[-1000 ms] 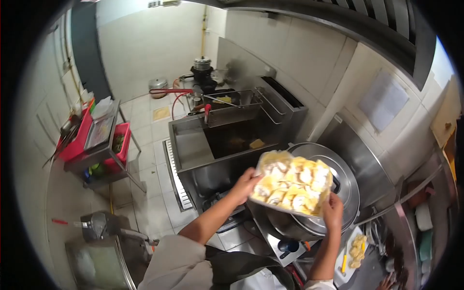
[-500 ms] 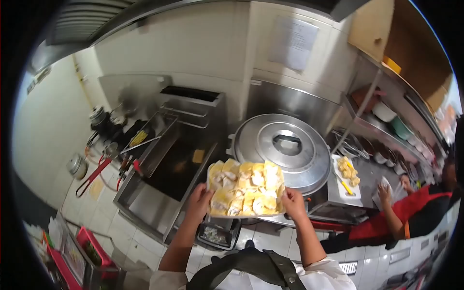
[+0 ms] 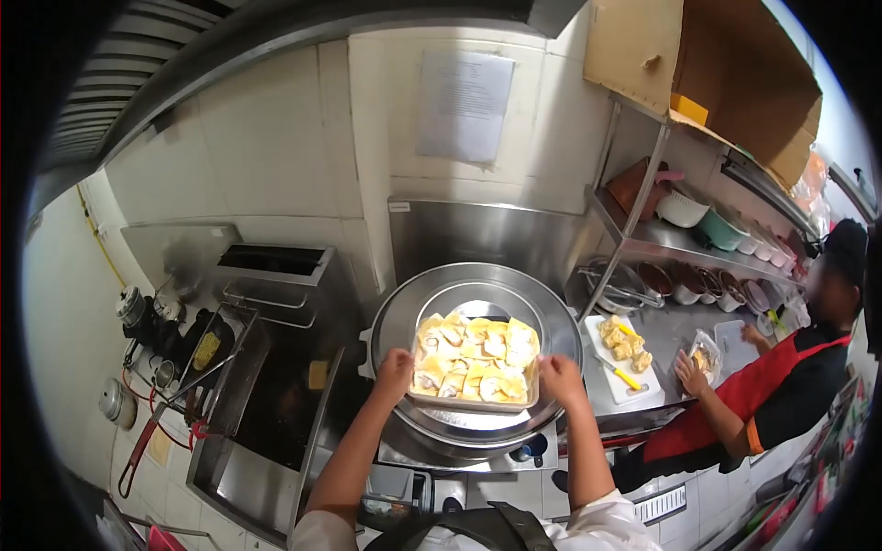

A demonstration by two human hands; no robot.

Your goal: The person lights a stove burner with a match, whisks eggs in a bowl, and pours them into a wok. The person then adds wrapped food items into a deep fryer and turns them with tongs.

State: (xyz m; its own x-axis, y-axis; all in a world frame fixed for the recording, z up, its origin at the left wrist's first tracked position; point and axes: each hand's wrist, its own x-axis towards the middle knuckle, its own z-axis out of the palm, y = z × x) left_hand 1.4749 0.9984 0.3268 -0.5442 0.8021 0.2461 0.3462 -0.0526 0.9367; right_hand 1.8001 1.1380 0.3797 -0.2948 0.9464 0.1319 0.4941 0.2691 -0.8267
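Note:
A shallow rectangular tray (image 3: 473, 404) of pale yellow wontons (image 3: 478, 347), seemingly dusted with flour, is level in front of me. My left hand (image 3: 397, 372) is closed on its left edge, and my right hand (image 3: 559, 378) grips the right edge. Directly beneath is the wide round metal lid (image 3: 549, 308) of a big steamer pot, its handle mostly hidden by the tray. Whether the tray touches the lid, I cannot tell.
Left of the pot is a deep fryer (image 3: 276, 404) with dark oil and a floating yellow piece. At right, a person in a red apron (image 3: 707, 404) handles a plastic bag beside a white cutting board (image 3: 629, 390) with a yellow-handled knife. Shelves (image 3: 675, 241) hold bowls.
The tray has moved over the middle of the steamer lid, from its front left side. My view has swung right and up. The person at right now holds the bag on the counter.

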